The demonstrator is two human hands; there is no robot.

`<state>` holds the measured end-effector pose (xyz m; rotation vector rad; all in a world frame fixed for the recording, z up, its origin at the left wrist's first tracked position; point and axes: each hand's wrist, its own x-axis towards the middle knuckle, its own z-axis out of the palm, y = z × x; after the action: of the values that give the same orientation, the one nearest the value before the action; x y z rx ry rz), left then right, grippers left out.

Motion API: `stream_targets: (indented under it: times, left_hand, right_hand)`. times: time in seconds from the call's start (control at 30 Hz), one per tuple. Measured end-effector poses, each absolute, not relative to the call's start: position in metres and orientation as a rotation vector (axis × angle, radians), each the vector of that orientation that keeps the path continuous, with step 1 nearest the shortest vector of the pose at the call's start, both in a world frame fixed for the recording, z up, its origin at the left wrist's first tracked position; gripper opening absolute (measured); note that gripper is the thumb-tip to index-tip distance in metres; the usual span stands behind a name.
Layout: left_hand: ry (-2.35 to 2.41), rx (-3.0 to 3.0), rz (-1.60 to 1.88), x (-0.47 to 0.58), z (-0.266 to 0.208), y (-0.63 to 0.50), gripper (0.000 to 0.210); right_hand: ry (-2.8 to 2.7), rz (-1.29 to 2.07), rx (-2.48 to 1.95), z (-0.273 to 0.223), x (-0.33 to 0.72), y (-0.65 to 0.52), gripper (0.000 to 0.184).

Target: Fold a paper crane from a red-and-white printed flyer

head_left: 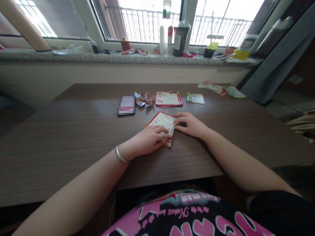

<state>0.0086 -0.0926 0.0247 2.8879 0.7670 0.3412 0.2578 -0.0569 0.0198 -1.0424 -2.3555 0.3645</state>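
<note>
A printed paper sheet (165, 120), white with red edges and folded to an angular shape, lies on the brown table before me. My left hand (153, 137) rests flat across its lower left part, fingers stretched out and pointing right. At the sheet's right edge is my right hand (188, 124), its fingers bent and touching the paper there; whether they pinch it is hard to make out. Behind the sheet lie a stack of similar printed sheets (168, 98) and a folded paper piece with many points (145, 99).
Left of the pointed paper lies a dark-edged flat object with a blurred top (126, 105). A small stack of green-white cards (195, 98) and loose leaflets (216, 88) lie back right. Bottles and a dark cup (180, 41) line the stone windowsill (137, 58).
</note>
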Motion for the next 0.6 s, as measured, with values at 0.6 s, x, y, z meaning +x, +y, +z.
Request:
stream_targets:
  times: [0.6]
  left_hand:
    - [0.747, 2.844, 0.386, 0.0096, 0.0241, -0.0933, 0.037]
  right_hand:
    - [-2.206, 0.312, -1.228, 0.0179, 0.2571, -0.0526, 0.011]
